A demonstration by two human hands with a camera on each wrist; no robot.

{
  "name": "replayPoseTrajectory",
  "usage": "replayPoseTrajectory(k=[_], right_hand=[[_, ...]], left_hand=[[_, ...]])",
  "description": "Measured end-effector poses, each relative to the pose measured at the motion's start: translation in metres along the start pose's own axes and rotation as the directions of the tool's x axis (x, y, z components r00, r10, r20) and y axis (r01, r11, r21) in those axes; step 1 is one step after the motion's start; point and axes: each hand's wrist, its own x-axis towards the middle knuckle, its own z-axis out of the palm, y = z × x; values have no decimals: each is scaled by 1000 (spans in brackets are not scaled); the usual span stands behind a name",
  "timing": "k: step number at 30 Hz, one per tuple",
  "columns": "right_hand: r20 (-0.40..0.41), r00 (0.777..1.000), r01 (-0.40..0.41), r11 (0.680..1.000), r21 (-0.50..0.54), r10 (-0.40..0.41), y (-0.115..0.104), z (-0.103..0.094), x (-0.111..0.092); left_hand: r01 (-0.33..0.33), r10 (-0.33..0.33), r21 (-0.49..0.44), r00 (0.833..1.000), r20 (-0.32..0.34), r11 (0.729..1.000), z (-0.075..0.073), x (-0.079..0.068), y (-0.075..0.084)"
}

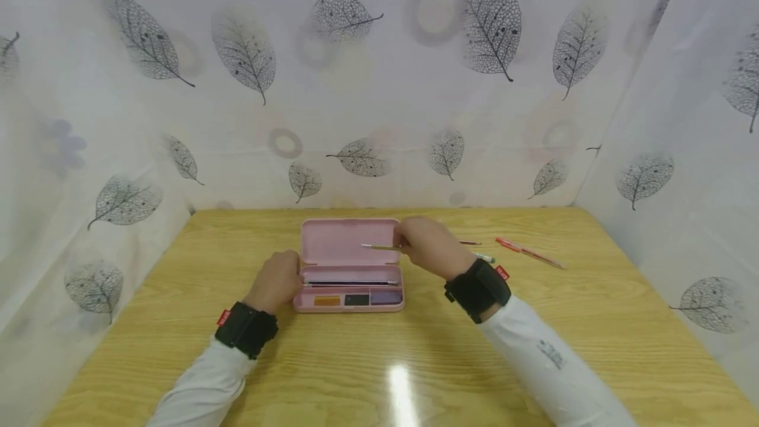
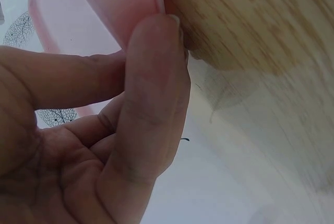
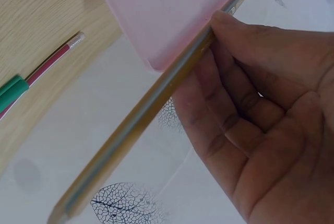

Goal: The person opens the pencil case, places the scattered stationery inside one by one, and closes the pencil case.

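A pink pencil case lies with its lid raised on the wooden table. My left hand grips the case's left end, thumb and fingers at the pink wall in the left wrist view. Over the right part of the lid, my right hand pinches a gold pencil with a grey stripe, held near its metal-banded end. Slender pencils lie along the back compartment. The front compartments hold an orange block, a black block and a purple block.
Right of the case lie a red pen and a green item, partly behind my right hand. A red pencil with a pale end shows beside the green item in the right wrist view. Leaf-patterned sheets surround the table.
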Motion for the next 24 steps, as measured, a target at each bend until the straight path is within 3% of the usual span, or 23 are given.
replayPoseTrajectory(k=[12,24], right_hand=[[49,999,-1,1000,2,1,-18,8,18],[84,996,9,1000,-6,-8,-35,21,29]], left_hand=[[33,-33,11,999,17,999,-1,-1,3],[14,-14,0,1000,6,1000,-3,-1,3]])
